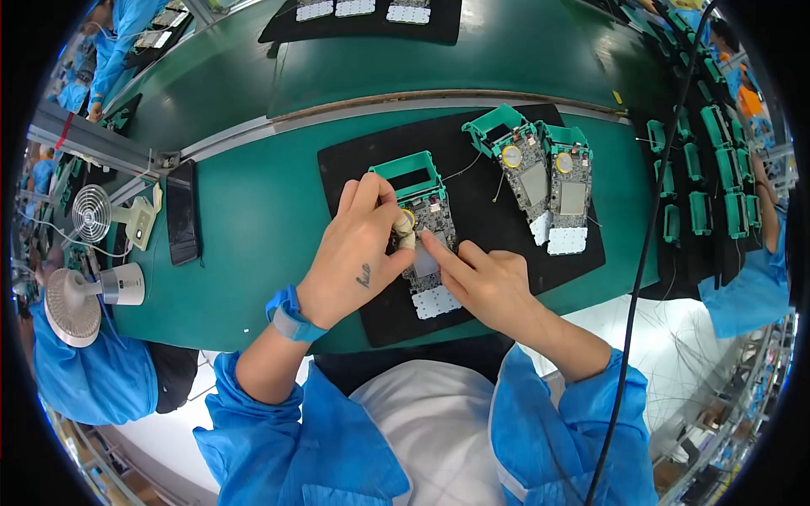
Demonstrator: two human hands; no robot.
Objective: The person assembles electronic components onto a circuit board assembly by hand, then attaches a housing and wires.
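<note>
A circuit board [439, 228] with a green plastic frame [413, 172] at its far end lies on the black mat in front of me. White pads [437, 303] cover its near end. My left hand [350, 253] is over the board's left side, thumb and forefinger, in pale finger covers, pinched beside a round yellow coin cell [408, 217]. Whatever is between those fingertips is hidden. My right hand [489, 282] reaches in from the right, its forefinger stretched out with the tip at the board's middle, the other fingers loosely bent.
Two similar boards [533, 185] [570, 199] with green frames lie on the black mat [489, 261], right of my hands. A phone [182, 212] and two small fans [126, 218] [72, 308] stand left. A black cable [645, 253] hangs at right. Several green frames [699, 213] and co-workers surround the bench.
</note>
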